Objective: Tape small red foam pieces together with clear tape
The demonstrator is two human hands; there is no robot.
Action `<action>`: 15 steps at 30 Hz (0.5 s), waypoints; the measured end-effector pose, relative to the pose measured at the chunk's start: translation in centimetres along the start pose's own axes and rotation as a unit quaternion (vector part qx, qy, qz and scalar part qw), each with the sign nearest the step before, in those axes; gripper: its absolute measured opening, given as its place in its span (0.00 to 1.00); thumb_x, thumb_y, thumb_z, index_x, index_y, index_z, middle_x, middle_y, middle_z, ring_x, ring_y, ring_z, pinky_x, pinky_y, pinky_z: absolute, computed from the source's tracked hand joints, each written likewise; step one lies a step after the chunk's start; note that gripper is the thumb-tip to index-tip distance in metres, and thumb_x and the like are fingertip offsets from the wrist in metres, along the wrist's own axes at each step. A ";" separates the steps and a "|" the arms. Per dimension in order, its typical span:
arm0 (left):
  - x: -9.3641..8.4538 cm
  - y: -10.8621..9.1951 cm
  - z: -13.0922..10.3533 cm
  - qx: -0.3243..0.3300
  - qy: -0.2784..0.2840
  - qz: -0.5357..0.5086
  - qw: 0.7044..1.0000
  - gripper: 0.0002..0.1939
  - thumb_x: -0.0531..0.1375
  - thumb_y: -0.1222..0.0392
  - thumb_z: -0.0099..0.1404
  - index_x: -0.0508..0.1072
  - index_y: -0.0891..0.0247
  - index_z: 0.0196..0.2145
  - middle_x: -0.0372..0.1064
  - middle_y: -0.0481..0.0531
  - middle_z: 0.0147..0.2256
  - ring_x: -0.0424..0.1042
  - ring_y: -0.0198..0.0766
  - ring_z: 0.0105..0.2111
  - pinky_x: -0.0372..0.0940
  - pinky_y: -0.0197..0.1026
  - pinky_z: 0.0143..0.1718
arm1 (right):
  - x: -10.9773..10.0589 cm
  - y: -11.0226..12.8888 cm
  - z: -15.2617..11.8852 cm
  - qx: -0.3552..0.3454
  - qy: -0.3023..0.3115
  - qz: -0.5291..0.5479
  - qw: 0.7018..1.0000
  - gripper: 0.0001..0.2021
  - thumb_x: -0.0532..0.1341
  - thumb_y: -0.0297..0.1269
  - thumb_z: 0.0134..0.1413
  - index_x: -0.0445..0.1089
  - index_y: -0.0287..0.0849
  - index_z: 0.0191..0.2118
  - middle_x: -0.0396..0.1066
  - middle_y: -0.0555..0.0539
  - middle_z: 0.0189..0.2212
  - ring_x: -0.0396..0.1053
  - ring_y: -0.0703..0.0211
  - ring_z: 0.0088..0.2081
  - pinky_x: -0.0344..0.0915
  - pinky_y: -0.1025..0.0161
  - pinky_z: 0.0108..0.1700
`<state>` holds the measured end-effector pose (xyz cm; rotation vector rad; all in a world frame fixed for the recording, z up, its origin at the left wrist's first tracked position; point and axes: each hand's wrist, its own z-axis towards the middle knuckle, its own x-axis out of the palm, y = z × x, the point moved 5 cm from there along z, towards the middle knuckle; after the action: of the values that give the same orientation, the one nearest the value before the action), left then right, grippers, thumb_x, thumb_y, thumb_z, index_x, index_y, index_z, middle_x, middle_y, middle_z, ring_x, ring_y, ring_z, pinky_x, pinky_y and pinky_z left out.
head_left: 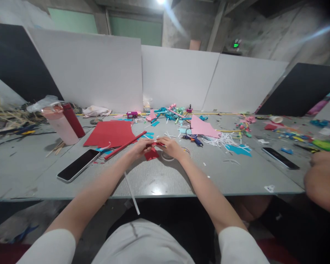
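Note:
My left hand (143, 146) and my right hand (168, 146) are close together near the middle of the table, fingers closed on a small piece of red paper (151, 154). Part of that piece hangs below the fingertips. Under my right hand lies a roll of tape (167, 157). To the left of my left hand, a long red rolled stick (125, 145) rests beside a large red sheet (110, 132). A thin white strip (132, 194) sticks out over the table's front edge below my left forearm.
A phone (79, 165) and a pink bottle (61, 126) stand or lie at left. Pink paper (203, 126), a glue gun (194, 139), white shreds and blue scraps lie right of centre. Another phone (281, 158) is near a person's arm (323, 179) at far right.

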<state>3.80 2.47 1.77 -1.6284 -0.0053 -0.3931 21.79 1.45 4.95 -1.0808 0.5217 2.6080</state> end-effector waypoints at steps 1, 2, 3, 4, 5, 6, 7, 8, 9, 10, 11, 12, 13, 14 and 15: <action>0.0 0.0 0.0 -0.003 -0.002 0.002 1.000 0.12 0.74 0.57 0.61 0.78 0.66 0.34 0.72 0.49 0.23 0.57 0.25 0.15 0.47 0.33 0.16 | 0.0 -0.1 0.0 0.002 -0.004 0.003 1.000 0.10 0.64 0.35 0.72 0.80 0.46 0.54 0.79 0.39 0.56 0.77 0.48 0.58 0.74 0.48 0.61; -0.1 0.1 0.1 -0.005 -0.005 0.006 1.000 0.11 0.74 0.57 0.61 0.78 0.66 0.34 0.72 0.50 0.23 0.58 0.25 0.15 0.47 0.33 0.16 | 0.0 -0.2 0.1 0.004 -0.008 0.006 1.000 0.10 0.64 0.34 0.72 0.81 0.46 0.52 0.79 0.39 0.56 0.77 0.48 0.58 0.74 0.48 0.61; -0.1 0.1 0.1 -0.007 -0.009 0.012 1.000 0.10 0.73 0.59 0.61 0.79 0.66 0.33 0.72 0.51 0.24 0.59 0.25 0.15 0.46 0.33 0.16 | 0.1 -0.3 0.1 0.007 -0.010 0.009 1.000 0.09 0.64 0.34 0.73 0.82 0.46 0.51 0.80 0.39 0.56 0.78 0.48 0.58 0.75 0.48 0.62; -0.1 0.2 0.1 -0.010 -0.015 0.018 1.000 0.08 0.73 0.60 0.61 0.79 0.67 0.33 0.73 0.51 0.24 0.60 0.26 0.16 0.46 0.33 0.17 | 0.2 -0.4 0.2 0.009 -0.012 0.013 1.000 0.09 0.64 0.34 0.73 0.82 0.46 0.50 0.80 0.39 0.55 0.78 0.49 0.57 0.75 0.48 0.61; -0.1 0.3 0.2 -0.018 -0.024 0.024 0.999 0.07 0.72 0.61 0.61 0.79 0.67 0.33 0.73 0.52 0.24 0.61 0.26 0.16 0.46 0.33 0.17 | 0.4 -0.5 0.3 0.013 -0.013 0.017 1.000 0.08 0.63 0.34 0.73 0.82 0.45 0.48 0.80 0.39 0.54 0.79 0.49 0.56 0.76 0.48 0.61; -0.1 0.4 0.2 -0.030 -0.034 0.029 0.999 0.06 0.71 0.63 0.61 0.79 0.67 0.32 0.73 0.53 0.23 0.62 0.27 0.16 0.47 0.33 0.17 | 0.5 -0.6 0.3 0.018 -0.012 0.020 1.000 0.08 0.63 0.33 0.73 0.83 0.44 0.46 0.81 0.39 0.53 0.79 0.49 0.55 0.76 0.49 0.60; -0.1 0.5 0.2 -0.043 -0.044 0.031 0.998 0.05 0.71 0.63 0.61 0.79 0.67 0.31 0.74 0.53 0.23 0.63 0.28 0.17 0.49 0.33 0.18 | 0.7 -0.7 0.4 0.023 -0.011 0.023 0.999 0.08 0.63 0.33 0.73 0.83 0.44 0.45 0.81 0.39 0.53 0.80 0.49 0.54 0.76 0.49 0.59; -0.1 0.6 0.2 -0.053 -0.052 0.032 0.997 0.05 0.70 0.64 0.62 0.78 0.66 0.30 0.74 0.54 0.23 0.64 0.29 0.18 0.51 0.32 0.18 | 0.8 -0.7 0.4 0.027 -0.009 0.027 0.999 0.08 0.63 0.33 0.73 0.82 0.43 0.44 0.81 0.39 0.52 0.80 0.49 0.53 0.76 0.50 0.59; -0.1 0.7 0.1 -0.057 -0.056 0.031 0.996 0.05 0.70 0.64 0.62 0.78 0.66 0.30 0.74 0.54 0.23 0.65 0.29 0.18 0.53 0.32 0.19 | 0.8 -0.8 0.5 0.031 -0.008 0.031 0.999 0.08 0.63 0.33 0.73 0.82 0.43 0.43 0.81 0.38 0.52 0.80 0.49 0.53 0.76 0.50 0.58; 0.0 0.6 0.1 -0.053 -0.053 0.030 0.997 0.05 0.70 0.64 0.62 0.78 0.66 0.30 0.74 0.54 0.24 0.66 0.30 0.19 0.56 0.32 0.20 | 0.8 -0.8 0.5 0.034 -0.009 0.035 0.999 0.08 0.63 0.33 0.72 0.82 0.43 0.43 0.81 0.39 0.51 0.80 0.50 0.53 0.76 0.50 0.58; 0.1 0.5 0.0 -0.042 -0.046 0.028 0.998 0.05 0.71 0.64 0.61 0.79 0.66 0.30 0.75 0.55 0.25 0.68 0.30 0.20 0.58 0.32 0.21 | 0.7 -0.7 0.5 0.036 -0.012 0.040 0.998 0.08 0.63 0.33 0.72 0.82 0.43 0.43 0.81 0.39 0.51 0.79 0.50 0.53 0.76 0.50 0.58; 0.2 0.3 0.0 -0.026 -0.038 0.028 0.999 0.06 0.72 0.63 0.61 0.79 0.66 0.31 0.76 0.55 0.26 0.69 0.31 0.21 0.61 0.33 0.22 | 0.5 -0.7 0.5 0.038 -0.018 0.046 0.998 0.08 0.63 0.33 0.72 0.82 0.44 0.43 0.81 0.39 0.51 0.79 0.50 0.53 0.76 0.51 0.58; 0.2 0.1 -0.1 -0.009 -0.031 0.028 0.999 0.08 0.73 0.62 0.60 0.79 0.66 0.33 0.77 0.55 0.28 0.70 0.31 0.22 0.63 0.34 0.23 | 0.3 -0.7 0.5 0.039 -0.025 0.051 0.998 0.08 0.63 0.33 0.73 0.82 0.44 0.43 0.81 0.39 0.51 0.79 0.51 0.53 0.75 0.51 0.58; 0.3 -0.1 -0.2 0.007 -0.025 0.028 0.999 0.10 0.74 0.60 0.59 0.79 0.66 0.34 0.78 0.56 0.30 0.71 0.32 0.23 0.65 0.34 0.25 | 0.1 -0.7 0.5 0.041 -0.035 0.057 0.997 0.08 0.63 0.34 0.73 0.81 0.44 0.43 0.81 0.39 0.51 0.79 0.51 0.52 0.75 0.51 0.58; 0.4 -0.3 -0.3 0.022 -0.021 0.031 0.999 0.14 0.76 0.57 0.58 0.79 0.65 0.36 0.79 0.56 0.32 0.73 0.33 0.24 0.67 0.36 0.26 | -0.2 -0.6 0.4 0.044 -0.047 0.063 0.996 0.07 0.64 0.35 0.72 0.81 0.44 0.44 0.81 0.39 0.51 0.79 0.51 0.52 0.75 0.51 0.58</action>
<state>4.00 2.12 2.12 -1.5889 0.0060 -0.3093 21.89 2.19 5.19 -0.9214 0.6963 2.6998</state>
